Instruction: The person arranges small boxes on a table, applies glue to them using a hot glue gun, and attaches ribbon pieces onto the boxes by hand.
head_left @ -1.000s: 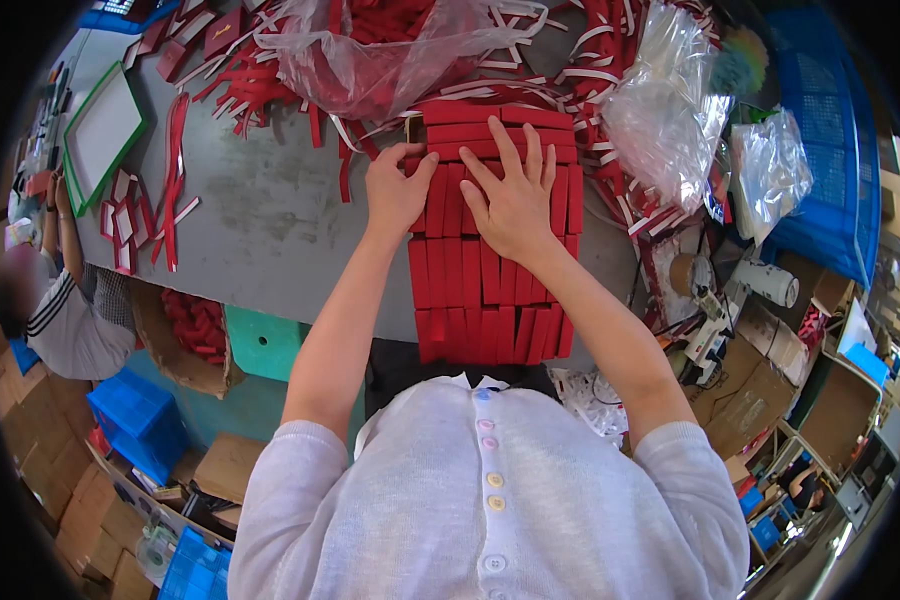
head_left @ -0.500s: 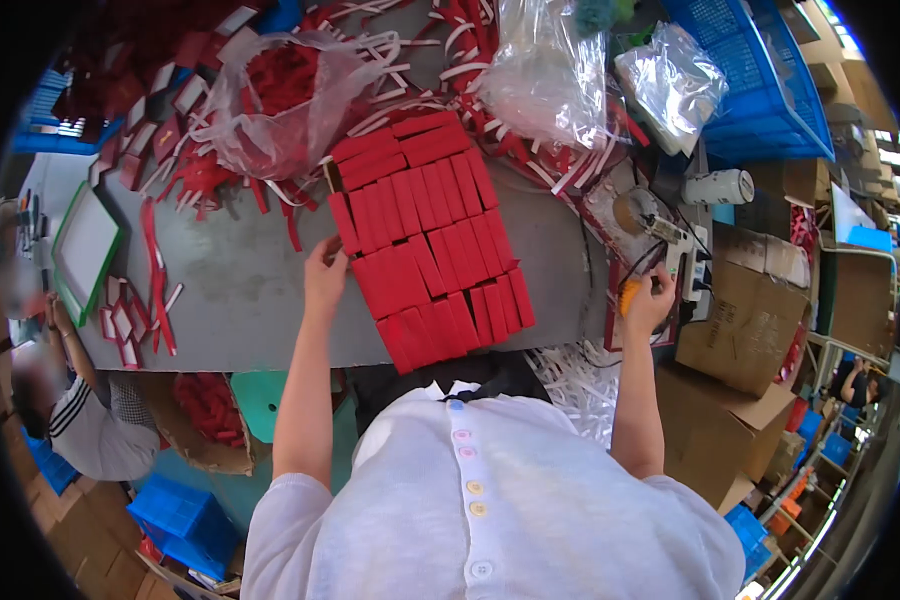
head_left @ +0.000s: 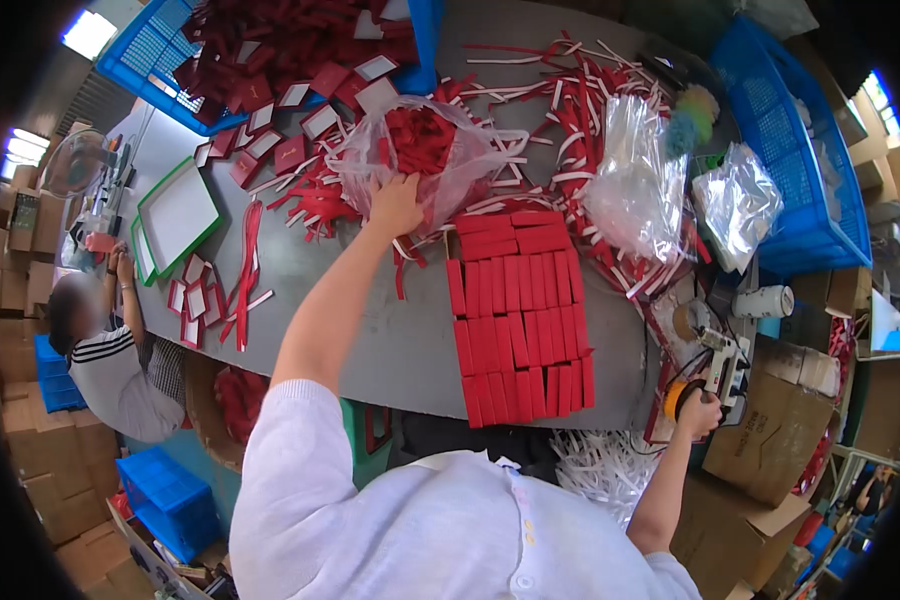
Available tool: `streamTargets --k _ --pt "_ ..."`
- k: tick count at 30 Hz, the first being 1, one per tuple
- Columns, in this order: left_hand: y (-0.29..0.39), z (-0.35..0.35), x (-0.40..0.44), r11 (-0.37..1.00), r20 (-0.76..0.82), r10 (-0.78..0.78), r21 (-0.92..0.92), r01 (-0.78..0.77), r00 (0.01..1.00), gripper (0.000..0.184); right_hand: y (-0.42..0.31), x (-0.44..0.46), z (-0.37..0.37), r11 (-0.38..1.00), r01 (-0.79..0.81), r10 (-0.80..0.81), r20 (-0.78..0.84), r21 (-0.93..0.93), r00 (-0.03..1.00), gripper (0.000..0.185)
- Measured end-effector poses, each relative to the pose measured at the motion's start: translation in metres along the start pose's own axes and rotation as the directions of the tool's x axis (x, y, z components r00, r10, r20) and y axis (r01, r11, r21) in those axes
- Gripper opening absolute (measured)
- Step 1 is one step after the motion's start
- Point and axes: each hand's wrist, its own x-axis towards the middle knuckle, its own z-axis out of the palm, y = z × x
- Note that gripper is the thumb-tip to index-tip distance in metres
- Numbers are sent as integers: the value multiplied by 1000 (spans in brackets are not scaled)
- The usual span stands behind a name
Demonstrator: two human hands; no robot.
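My left hand (head_left: 397, 203) reaches to the mouth of a clear plastic bag (head_left: 480, 165) filled with red ribbon pieces (head_left: 420, 138). Its fingers bend in against the red pieces; their tips are hidden, so what they pinch is unclear. At the right edge of the table my right hand (head_left: 700, 415) is closed around an orange-and-black tool (head_left: 676, 398), whose exact kind I cannot make out. Between the hands lies a block of narrow red boxes (head_left: 520, 320), packed side by side in rows.
A blue crate (head_left: 170, 95) holds dark red boxes. Red and white ribbon strips (head_left: 570, 110), clear plastic sleeves (head_left: 635, 190) and a green-rimmed tray (head_left: 178, 215) lie on the table. A power strip (head_left: 735, 375) and cardboard boxes (head_left: 770, 430) are at right. A co-worker (head_left: 125, 370) sits at left.
My left hand has left the side of the red boxes and moved up to the plastic bag. My right hand has closed on the orange tool. The camera view has shifted.
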Motion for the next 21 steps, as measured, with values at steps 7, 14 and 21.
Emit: streamTargets --k 7,14,21 --pt "-29 -18 -35 969 776 245 -222 -113 581 26 2 23 11 997 40 -28 160 -69 987 54" --pt "-84 13 24 963 274 -263 140 232 925 27 -12 19 -3 985 -14 57 247 -175 967 59" --pt "-201 -15 45 879 226 -475 82 469 850 26 -17 49 7 990 97 -57 344 -102 937 57"
